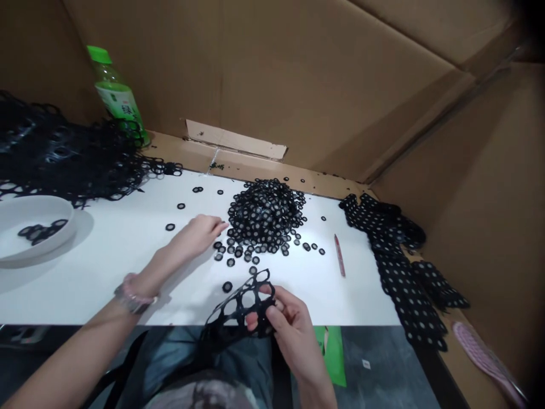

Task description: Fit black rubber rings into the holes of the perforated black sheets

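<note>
My left hand (206, 233) reaches to the left edge of a heap of small black rings (266, 213). Its thumb and fingertips are pinched together; whatever lies between them is too small to make out. Near the table's front edge, my right hand (289, 318) grips a floppy black sheet with round holes (244, 301), its fingers showing through the openings. The lower part of this sheet hangs over the edge above my lap. Several loose rings (227, 287) are scattered on the white table (119, 255) between the hands and the heap.
A white bowl (63, 233) holding some black rings stands at left. Behind it lie a tangle of black holed sheets (63, 153) and a green-capped bottle (121, 102). A red pen (339, 255), dotted black sheets (395, 272) and a pink hairbrush (481, 352) are at right. Cardboard walls (289, 74) enclose the table.
</note>
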Demonstrator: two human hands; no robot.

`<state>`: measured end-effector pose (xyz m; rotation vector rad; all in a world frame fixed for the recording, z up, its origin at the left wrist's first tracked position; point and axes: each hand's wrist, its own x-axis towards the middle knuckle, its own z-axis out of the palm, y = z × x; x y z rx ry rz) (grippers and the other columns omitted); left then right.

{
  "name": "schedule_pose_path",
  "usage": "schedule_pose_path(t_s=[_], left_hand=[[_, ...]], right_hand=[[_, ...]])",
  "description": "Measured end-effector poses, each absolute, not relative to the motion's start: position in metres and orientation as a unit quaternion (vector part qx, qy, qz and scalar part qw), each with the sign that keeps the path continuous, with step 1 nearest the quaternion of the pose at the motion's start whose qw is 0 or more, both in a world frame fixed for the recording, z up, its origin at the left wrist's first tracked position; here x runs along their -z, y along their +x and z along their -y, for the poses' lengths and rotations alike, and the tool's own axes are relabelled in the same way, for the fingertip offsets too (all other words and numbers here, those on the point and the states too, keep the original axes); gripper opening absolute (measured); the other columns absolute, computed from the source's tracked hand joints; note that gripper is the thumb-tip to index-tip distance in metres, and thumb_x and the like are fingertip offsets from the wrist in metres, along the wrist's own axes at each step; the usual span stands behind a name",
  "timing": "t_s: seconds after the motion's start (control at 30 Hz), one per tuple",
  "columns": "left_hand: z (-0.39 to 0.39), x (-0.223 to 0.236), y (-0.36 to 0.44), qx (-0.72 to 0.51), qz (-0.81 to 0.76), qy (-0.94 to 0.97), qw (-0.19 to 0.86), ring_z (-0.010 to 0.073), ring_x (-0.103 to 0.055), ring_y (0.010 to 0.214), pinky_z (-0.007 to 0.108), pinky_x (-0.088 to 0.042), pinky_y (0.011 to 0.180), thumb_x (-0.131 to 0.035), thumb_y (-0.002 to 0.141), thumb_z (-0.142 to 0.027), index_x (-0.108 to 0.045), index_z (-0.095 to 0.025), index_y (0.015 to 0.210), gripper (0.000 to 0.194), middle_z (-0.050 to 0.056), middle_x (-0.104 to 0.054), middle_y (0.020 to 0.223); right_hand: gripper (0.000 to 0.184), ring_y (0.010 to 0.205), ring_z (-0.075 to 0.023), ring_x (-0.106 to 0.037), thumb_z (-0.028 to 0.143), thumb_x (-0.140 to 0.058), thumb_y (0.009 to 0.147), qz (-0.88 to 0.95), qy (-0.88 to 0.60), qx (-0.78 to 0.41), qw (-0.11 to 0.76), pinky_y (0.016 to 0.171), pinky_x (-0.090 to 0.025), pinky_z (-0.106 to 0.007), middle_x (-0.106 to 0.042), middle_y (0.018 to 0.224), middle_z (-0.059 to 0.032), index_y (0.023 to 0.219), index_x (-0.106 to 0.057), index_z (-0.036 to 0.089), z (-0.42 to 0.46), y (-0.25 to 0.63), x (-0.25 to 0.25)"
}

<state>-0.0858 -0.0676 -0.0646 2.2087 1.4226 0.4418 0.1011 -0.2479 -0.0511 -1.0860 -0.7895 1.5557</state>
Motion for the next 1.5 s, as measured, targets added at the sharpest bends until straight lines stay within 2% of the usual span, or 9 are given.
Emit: schedule_pose_path(t_s=[0.2,0.3,0.47,0.6,0.77,0.9,1.17,1.37,1.5], left_hand=[[0.083,0.061,-0.067,-0.166,-0.526,0.815,0.177,0.0193,-0.054,0.060,0.026,-0.034,0.055,-0.043,0.086,-0.037,-0.048,-0.019,0.074,0.022,0.004,-0.058,0.069],[0.115,0.040,-0.061,-0.275,-0.398,0.853,0.197,0.0154,-0.052,0.065,0.025,-0.038,0.061,-0.041,0.089,-0.031,-0.049,-0.018,0.077,0.019,0.003,-0.056,0.073],[0.158,0.036,-0.052,-0.266,-0.203,0.903,0.268,0.0160,-0.053,0.076,0.025,-0.043,0.067,-0.050,0.084,-0.026,-0.055,-0.017,0.090,0.012,0.006,-0.059,0.084],[0.165,0.046,-0.047,-0.275,-0.223,0.871,0.340,0.0157,-0.054,0.077,0.025,-0.045,0.069,-0.045,0.087,-0.022,-0.056,-0.016,0.092,0.014,0.007,-0.059,0.086],[0.159,0.043,-0.047,-0.310,-0.339,0.785,0.414,0.0123,-0.053,0.063,0.022,-0.043,0.060,-0.039,0.089,-0.026,-0.055,-0.017,0.070,0.027,0.001,-0.057,0.067],[0.121,0.046,-0.065,-0.394,-0.496,0.708,0.313,0.0144,-0.054,0.062,0.023,-0.041,0.056,-0.042,0.087,-0.036,-0.057,-0.018,0.075,0.026,0.000,-0.059,0.068],[0.100,0.055,-0.064,-0.242,-0.466,0.835,0.165,0.0228,-0.055,0.094,0.034,-0.044,0.080,-0.042,0.087,-0.027,-0.058,-0.018,0.102,0.024,0.008,-0.057,0.101],[0.149,0.031,-0.054,-0.257,-0.179,0.919,0.239,0.0173,-0.053,0.083,0.028,-0.043,0.073,-0.053,0.085,-0.026,-0.060,-0.019,0.094,0.014,0.005,-0.060,0.091],[0.155,0.041,-0.055,-0.245,-0.167,0.906,0.304,0.0174,-0.053,0.084,0.027,-0.044,0.072,-0.055,0.084,-0.024,-0.059,-0.019,0.099,0.017,0.006,-0.060,0.093]], right_hand=[[0.028,0.064,-0.0155,-0.064,0.037,-0.061,0.078,0.343,-0.547,-0.553,0.527,0.070,-0.047,-0.028,-0.064,0.058,0.0022,0.096,-0.051,0.018,0.240,0.097,0.045],[0.024,0.057,-0.0123,-0.060,0.035,-0.060,0.079,0.336,-0.567,-0.526,0.537,0.064,-0.046,-0.024,-0.061,0.054,0.0055,0.090,-0.044,0.021,0.238,0.096,0.049],[0.037,0.057,-0.0110,-0.055,0.037,-0.060,0.078,0.344,-0.539,-0.546,0.542,0.059,-0.043,-0.022,-0.059,0.059,0.0054,0.107,-0.044,0.021,0.240,0.096,0.045],[0.048,0.060,-0.0105,-0.053,0.036,-0.060,0.078,0.348,-0.530,-0.560,0.533,0.061,-0.042,-0.021,-0.060,0.067,0.0035,0.119,-0.042,0.021,0.244,0.097,0.038],[0.046,0.065,-0.0107,-0.057,0.033,-0.057,0.081,0.364,-0.528,-0.572,0.511,0.068,-0.045,-0.023,-0.060,0.070,0.0033,0.122,-0.039,0.021,0.248,0.095,0.039],[0.049,0.070,-0.0152,-0.064,0.035,-0.060,0.079,0.316,-0.501,-0.597,0.541,0.075,-0.050,-0.031,-0.066,0.081,-0.0011,0.121,-0.038,0.024,0.250,0.092,0.042],[0.061,0.085,-0.0200,-0.066,0.034,-0.063,0.077,0.301,-0.459,-0.608,0.573,0.086,-0.045,-0.038,-0.067,0.102,-0.0085,0.128,-0.030,0.024,0.237,0.097,0.044],[0.064,0.093,-0.0161,-0.061,0.026,-0.057,0.083,0.330,-0.435,-0.621,0.562,0.089,-0.041,-0.033,-0.065,0.105,-0.0055,0.135,-0.019,0.027,0.233,0.100,0.049],[0.063,0.087,-0.0140,-0.060,0.026,-0.054,0.085,0.334,-0.436,-0.620,0.561,0.085,-0.042,-0.030,-0.066,0.097,-0.0035,0.137,-0.017,0.027,0.235,0.101,0.049]])
